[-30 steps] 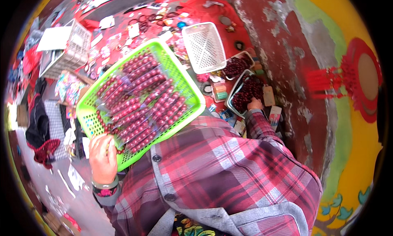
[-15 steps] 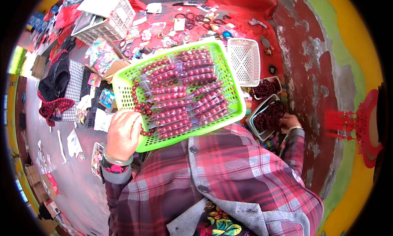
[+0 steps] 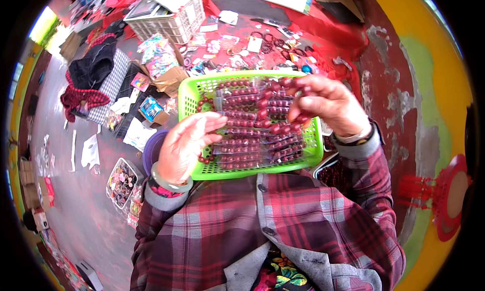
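A bright green plastic basket (image 3: 232, 175) rests before my body, holding several clear packets of dark red beads (image 3: 240, 150). Pinched in my right hand (image 3: 337, 108) is a loose loop of dark red beads, a bead bracelet (image 3: 262, 103), held above the packets at the basket's right side. My left hand (image 3: 186, 142) hovers over the basket's left edge, fingers stretched toward the bracelet, with nothing visible in it. Unwrapped red beads (image 3: 206, 159) lie along the basket's left inner side, partly behind this hand.
Small packets and bracelets cover the red surface beyond the basket. A white crate (image 3: 166, 26) stands at the far left, near an open cardboard box (image 3: 169, 79). A purple tub (image 3: 151, 152) and a white basket of small items (image 3: 123, 182) sit at left. A peeling wall (image 3: 386, 89) bounds the right.
My right hand has come from the bead container at right to above the green basket, now with a bracelet. My left hand has let go of beads at the basket's left side and opened.
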`<action>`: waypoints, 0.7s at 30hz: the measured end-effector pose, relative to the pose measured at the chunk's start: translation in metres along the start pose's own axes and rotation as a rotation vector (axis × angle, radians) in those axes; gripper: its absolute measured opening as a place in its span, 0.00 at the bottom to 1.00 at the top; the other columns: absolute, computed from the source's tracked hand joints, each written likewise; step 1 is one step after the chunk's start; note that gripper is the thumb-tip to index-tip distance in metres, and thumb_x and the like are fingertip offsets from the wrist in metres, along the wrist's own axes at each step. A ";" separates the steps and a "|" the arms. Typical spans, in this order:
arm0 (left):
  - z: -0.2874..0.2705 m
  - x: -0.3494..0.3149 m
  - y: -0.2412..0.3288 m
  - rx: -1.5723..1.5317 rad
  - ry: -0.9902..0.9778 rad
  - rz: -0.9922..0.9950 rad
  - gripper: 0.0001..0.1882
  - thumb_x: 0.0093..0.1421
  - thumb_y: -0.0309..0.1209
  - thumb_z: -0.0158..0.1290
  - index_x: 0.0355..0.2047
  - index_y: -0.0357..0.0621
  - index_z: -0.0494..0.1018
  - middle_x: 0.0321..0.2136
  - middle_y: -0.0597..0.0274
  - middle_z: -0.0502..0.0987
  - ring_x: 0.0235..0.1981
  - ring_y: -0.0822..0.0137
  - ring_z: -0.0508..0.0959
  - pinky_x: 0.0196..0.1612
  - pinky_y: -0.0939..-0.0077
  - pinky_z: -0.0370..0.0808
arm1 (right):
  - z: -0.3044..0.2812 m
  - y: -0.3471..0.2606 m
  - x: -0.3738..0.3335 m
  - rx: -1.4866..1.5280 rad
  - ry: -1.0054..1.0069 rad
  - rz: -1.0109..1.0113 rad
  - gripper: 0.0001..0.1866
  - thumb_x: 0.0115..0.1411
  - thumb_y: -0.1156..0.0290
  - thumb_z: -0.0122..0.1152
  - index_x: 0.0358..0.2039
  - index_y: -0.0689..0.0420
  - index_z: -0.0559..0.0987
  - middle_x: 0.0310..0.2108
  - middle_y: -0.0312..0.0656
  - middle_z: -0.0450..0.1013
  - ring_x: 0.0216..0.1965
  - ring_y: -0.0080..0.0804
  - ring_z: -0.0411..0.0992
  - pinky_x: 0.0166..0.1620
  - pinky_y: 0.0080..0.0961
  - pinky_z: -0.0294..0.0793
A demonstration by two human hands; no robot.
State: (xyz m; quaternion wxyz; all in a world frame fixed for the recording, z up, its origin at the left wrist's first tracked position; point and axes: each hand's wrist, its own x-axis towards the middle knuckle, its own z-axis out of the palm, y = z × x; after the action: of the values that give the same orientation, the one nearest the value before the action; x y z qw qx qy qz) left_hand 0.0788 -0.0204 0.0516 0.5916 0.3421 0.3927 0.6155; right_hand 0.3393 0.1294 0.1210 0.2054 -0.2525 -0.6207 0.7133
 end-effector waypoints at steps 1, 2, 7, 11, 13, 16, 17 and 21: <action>0.001 0.000 0.003 -0.053 -0.034 -0.054 0.24 0.67 0.38 0.39 0.55 0.29 0.61 0.50 0.43 0.70 0.52 0.55 0.72 0.51 0.66 0.71 | 0.014 0.001 0.013 0.061 -0.061 0.019 0.13 0.63 0.75 0.51 0.48 0.62 0.71 0.31 0.42 0.76 0.33 0.25 0.75 0.35 0.18 0.76; 0.000 0.000 0.000 -0.166 -0.035 -0.097 0.26 0.67 0.41 0.40 0.56 0.30 0.60 0.49 0.42 0.71 0.53 0.55 0.71 0.50 0.65 0.72 | 0.020 0.006 0.026 0.095 -0.131 0.042 0.14 0.64 0.73 0.51 0.49 0.62 0.71 0.31 0.41 0.76 0.33 0.25 0.75 0.34 0.18 0.77; -0.008 -0.002 0.005 -0.323 -0.108 -0.112 0.25 0.67 0.41 0.41 0.56 0.32 0.60 0.46 0.48 0.73 0.46 0.60 0.76 0.42 0.73 0.76 | 0.057 0.015 0.062 0.213 -0.239 0.134 0.15 0.65 0.71 0.50 0.51 0.62 0.69 0.30 0.39 0.75 0.30 0.22 0.74 0.33 0.15 0.76; -0.021 -0.004 0.003 -0.217 0.022 -0.047 0.20 0.66 0.33 0.44 0.54 0.35 0.61 0.35 0.56 0.76 0.37 0.66 0.78 0.37 0.77 0.77 | 0.062 0.015 0.084 0.076 -0.362 0.209 0.17 0.66 0.67 0.47 0.50 0.64 0.71 0.28 0.35 0.74 0.29 0.17 0.71 0.29 0.12 0.69; -0.021 -0.005 0.007 -0.166 0.032 -0.050 0.18 0.66 0.31 0.44 0.54 0.37 0.63 0.34 0.57 0.75 0.35 0.68 0.77 0.35 0.79 0.76 | 0.068 0.016 0.096 0.004 -0.419 0.151 0.17 0.66 0.66 0.48 0.50 0.64 0.71 0.27 0.34 0.74 0.28 0.16 0.70 0.30 0.12 0.69; -0.030 0.002 0.007 -0.138 0.077 0.048 0.15 0.65 0.28 0.44 0.51 0.38 0.65 0.33 0.57 0.75 0.32 0.69 0.77 0.32 0.82 0.77 | 0.073 0.013 0.114 -0.122 -0.470 0.088 0.21 0.66 0.66 0.49 0.56 0.62 0.67 0.27 0.35 0.73 0.28 0.19 0.69 0.33 0.16 0.68; -0.032 0.003 0.010 -0.161 0.098 0.103 0.14 0.65 0.28 0.44 0.51 0.37 0.65 0.33 0.57 0.75 0.33 0.69 0.77 0.33 0.81 0.77 | 0.075 0.019 0.119 -0.103 -0.465 0.050 0.21 0.66 0.66 0.49 0.56 0.62 0.66 0.27 0.35 0.73 0.28 0.19 0.70 0.33 0.16 0.69; -0.036 0.006 0.029 -0.176 0.242 0.253 0.12 0.65 0.26 0.45 0.48 0.38 0.66 0.34 0.57 0.76 0.33 0.69 0.78 0.35 0.81 0.79 | 0.080 0.013 0.126 -0.039 -0.407 0.094 0.18 0.63 0.69 0.53 0.52 0.61 0.68 0.30 0.33 0.74 0.27 0.17 0.71 0.28 0.12 0.67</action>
State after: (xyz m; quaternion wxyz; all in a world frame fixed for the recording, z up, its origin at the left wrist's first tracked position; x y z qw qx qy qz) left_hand 0.0334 -0.0171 0.0603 0.4854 0.2592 0.3596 0.7536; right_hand 0.1910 0.1411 0.1035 0.0373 -0.1361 -0.6506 0.7462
